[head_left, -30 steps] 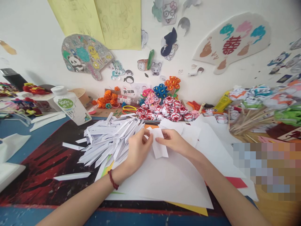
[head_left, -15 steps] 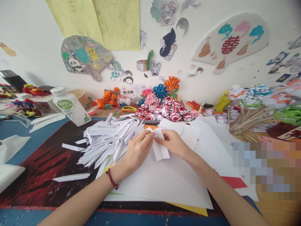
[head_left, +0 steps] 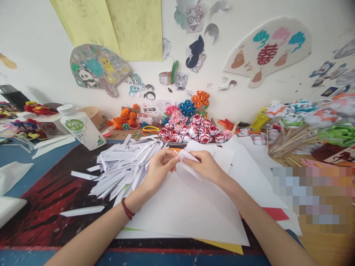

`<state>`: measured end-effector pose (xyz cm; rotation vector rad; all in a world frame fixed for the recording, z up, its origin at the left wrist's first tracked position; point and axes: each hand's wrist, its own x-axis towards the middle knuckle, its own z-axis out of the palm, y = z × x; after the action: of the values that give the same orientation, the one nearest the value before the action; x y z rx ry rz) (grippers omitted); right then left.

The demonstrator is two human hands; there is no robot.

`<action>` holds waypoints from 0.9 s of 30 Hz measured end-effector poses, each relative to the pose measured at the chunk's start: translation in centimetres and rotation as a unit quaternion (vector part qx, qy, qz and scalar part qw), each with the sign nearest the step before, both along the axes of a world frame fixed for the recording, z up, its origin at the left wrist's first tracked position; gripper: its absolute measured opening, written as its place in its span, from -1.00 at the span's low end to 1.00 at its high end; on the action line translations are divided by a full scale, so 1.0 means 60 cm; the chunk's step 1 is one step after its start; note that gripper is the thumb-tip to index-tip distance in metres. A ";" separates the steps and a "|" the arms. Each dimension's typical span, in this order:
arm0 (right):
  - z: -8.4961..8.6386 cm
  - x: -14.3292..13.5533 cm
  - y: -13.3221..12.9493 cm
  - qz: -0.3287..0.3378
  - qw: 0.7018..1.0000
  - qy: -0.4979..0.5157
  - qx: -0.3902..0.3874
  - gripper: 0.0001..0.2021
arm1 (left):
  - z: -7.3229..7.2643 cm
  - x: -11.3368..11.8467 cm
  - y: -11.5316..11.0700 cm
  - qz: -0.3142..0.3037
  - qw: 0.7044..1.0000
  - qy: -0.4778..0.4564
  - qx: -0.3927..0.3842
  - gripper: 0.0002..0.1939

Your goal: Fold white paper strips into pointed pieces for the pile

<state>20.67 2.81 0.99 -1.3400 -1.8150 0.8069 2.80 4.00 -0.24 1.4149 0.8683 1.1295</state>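
Note:
Between both hands is a small folded strip of white paper (head_left: 189, 167), held above a large white sheet (head_left: 191, 214). My left hand (head_left: 162, 166) pinches the strip's far left end between thumb and fingers. My right hand (head_left: 205, 165) grips its other side, thumb toward the left hand, and covers part of it. To the left of my left hand lies a heap of narrow folded white paper strips (head_left: 122, 170). One more folded strip (head_left: 82, 211) rests apart on the dark mat.
A white bottle (head_left: 80, 127) stands behind the heap. Red-and-white paper flowers (head_left: 203, 131) sit along the wall. More white sheets (head_left: 249, 170) spread to the right, near wooden sticks (head_left: 287, 142). A dark mat (head_left: 52, 199) covers the blue table.
The strip, flatter and opened toward me before, is now folded narrower and tilted. My left hand has turned so its thumb lies on top, and my right fingers have closed over the strip.

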 end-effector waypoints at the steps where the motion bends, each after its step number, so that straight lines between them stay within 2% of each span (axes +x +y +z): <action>1: 0.002 0.001 -0.001 0.003 1.000 0.004 -0.001 -0.64 | 0.000 0.001 0.000 -0.009 1.000 -0.009 -0.009 -0.75; 9: 0.009 0.002 -0.005 0.036 0.999 0.016 -0.009 -0.64 | -0.001 0.006 -0.004 -0.021 0.998 -0.024 -0.053 -0.71; 17: 0.016 0.008 -0.006 0.030 0.998 0.046 -0.042 -0.77 | 0.001 0.005 -0.003 0.014 0.999 -0.009 -0.052 -0.71; 21: 0.022 0.010 -0.007 0.018 0.995 0.071 -0.066 -0.76 | -0.001 0.004 -0.002 0.017 0.999 -0.007 -0.048 -0.73; 27: 0.021 0.011 -0.005 0.018 0.997 0.055 -0.046 -0.72 | -0.007 0.004 -0.002 0.001 0.999 -0.024 -0.041 -0.70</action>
<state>21.35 2.52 2.25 -1.2966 -1.7398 0.9741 3.03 3.85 -0.63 1.3157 0.8733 1.1134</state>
